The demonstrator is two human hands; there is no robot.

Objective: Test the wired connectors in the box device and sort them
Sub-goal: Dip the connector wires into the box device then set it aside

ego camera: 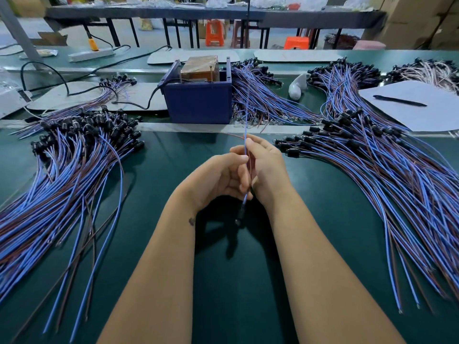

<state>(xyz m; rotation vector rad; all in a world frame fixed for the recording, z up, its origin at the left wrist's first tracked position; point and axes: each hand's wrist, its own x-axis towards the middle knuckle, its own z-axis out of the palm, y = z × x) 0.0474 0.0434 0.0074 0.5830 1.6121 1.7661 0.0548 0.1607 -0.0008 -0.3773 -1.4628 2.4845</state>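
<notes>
One wired connector (246,170) is held between both hands at mid-table; the left hand (218,177) is curled with thumb and fingertips pinched on the wires; the right hand (267,167) is curled round the same wires from the other side; exact finger contact on the right cannot be told, since the fingers are partly hidden. The piece is held nearly upright; its long axis runs away from the body, blue and brown wire ends pointing up and forward past the fingers, the black connector head (240,214) hanging below the hands toward the wrists, above the green mat (223,281).

The box device (198,98) lies straight ahead of the hands, well apart, beyond a pale strip across the table; the wire's free ends are already aimed at it, so the coming move is judged a forward reach; both hands are about equally near, the right perhaps slightly further forward.

A pile of wired connectors (74,157) is spread to the left; another pile (385,165) to the right; more bundles (260,95) lie just beside the box on its right; which pile is tested and which untested cannot be told. A pen (400,101) rests on a white sheet (422,112) at far right.
</notes>
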